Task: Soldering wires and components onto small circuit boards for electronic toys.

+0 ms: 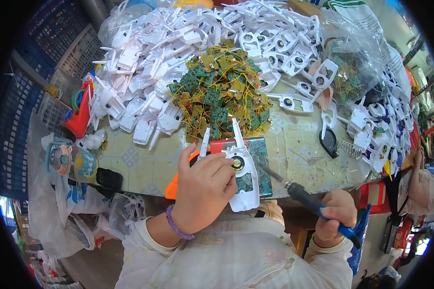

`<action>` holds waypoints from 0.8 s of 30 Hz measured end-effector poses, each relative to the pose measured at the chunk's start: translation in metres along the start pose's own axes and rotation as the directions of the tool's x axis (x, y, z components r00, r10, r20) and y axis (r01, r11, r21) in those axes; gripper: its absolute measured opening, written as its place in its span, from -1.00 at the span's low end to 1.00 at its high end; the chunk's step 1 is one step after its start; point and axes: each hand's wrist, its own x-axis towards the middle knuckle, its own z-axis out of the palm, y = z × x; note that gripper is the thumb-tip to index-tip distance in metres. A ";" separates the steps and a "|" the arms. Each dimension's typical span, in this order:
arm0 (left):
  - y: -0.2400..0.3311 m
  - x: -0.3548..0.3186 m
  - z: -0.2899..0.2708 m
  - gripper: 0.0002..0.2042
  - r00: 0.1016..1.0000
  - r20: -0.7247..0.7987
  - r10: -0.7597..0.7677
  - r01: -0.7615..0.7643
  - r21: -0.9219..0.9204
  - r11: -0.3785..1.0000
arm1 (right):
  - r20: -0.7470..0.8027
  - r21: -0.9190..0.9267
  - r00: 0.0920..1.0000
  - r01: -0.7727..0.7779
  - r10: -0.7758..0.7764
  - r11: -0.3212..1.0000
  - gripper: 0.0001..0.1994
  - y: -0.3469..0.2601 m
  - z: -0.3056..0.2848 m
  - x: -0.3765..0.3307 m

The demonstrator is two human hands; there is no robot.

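My left hand (202,185) lies bent over a white plastic housing (246,198) at the table's near edge, its fingers holding the housing's left side. A small round speaker (237,164) is set in the housing, whose long narrow prongs point away from me. Beneath it lies a green patterned pad or board (261,166). Something orange (172,187) shows partly beside my left hand. On the right, my right hand (337,215) is closed round the black and blue handle of a soldering iron (306,196). The iron's tip points up and left toward the housing, apart from it.
Circuit boards with yellow wires (222,91) form a heap at centre, behind the work. White housings (154,62) are piled along the back. At right stand a solder-iron spring holder (350,149) and more housings (381,125); at left, a red tape dispenser (79,113) and a clear bottle (65,161).
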 end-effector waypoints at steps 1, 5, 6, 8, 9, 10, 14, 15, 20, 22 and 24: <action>0.001 0.001 0.000 -0.90 1.000 0.000 0.002 -0.002 -0.004 1.000 | -0.080 -0.016 0.997 -0.025 0.024 1.000 -0.76 0.000 -0.002 -0.006; 0.002 0.009 0.001 -0.91 1.000 0.015 0.009 -0.009 -0.013 1.000 | -0.490 -0.179 0.864 -0.225 0.111 0.958 -0.80 0.003 -0.020 -0.026; 0.001 0.008 0.001 -0.92 1.000 0.021 -0.009 0.009 -0.008 1.000 | -0.625 -0.198 0.774 -0.276 0.095 0.941 -0.81 0.007 -0.029 -0.030; 0.001 0.005 0.001 -0.92 0.999 0.020 -0.034 0.034 0.000 0.999 | -0.831 -0.223 0.556 -0.373 0.024 0.901 -0.82 0.007 -0.054 -0.030; 0.001 0.005 -0.001 -0.92 1.000 0.017 -0.024 0.024 -0.012 1.000 | -0.836 -0.279 0.548 -0.408 -0.011 0.869 -0.82 0.004 -0.073 -0.033; 0.002 0.006 -0.003 -0.91 1.000 0.013 -0.015 0.015 -0.023 1.000 | -0.840 -0.330 0.540 -0.442 -0.047 0.834 -0.81 -0.001 -0.090 -0.035; 0.002 0.004 -0.002 -0.91 0.999 0.008 -0.035 0.036 -0.032 0.999 | -0.860 -0.268 0.508 -0.531 0.049 0.803 -0.81 -0.009 -0.112 -0.032; 0.002 0.003 -0.002 -0.92 0.999 -0.001 -0.035 0.035 -0.023 0.999 | -0.861 -0.267 0.507 -0.525 0.044 0.808 -0.81 -0.007 -0.113 -0.031; 0.001 0.005 0.001 -0.92 0.998 -0.035 -0.043 0.042 -0.019 0.999 | -0.779 -0.290 0.574 -0.688 0.254 0.665 -0.80 0.035 -0.119 -0.038; 0.000 0.007 0.002 -0.91 0.999 -0.027 -0.024 0.023 -0.031 0.999 | -0.746 -0.279 0.601 -0.673 0.286 0.685 -0.81 0.053 -0.117 -0.046; -0.002 0.006 0.004 -0.90 0.999 -0.039 -0.015 0.014 -0.025 1.000 | -0.744 -0.229 0.532 -0.772 0.405 0.593 -0.82 0.069 -0.114 -0.052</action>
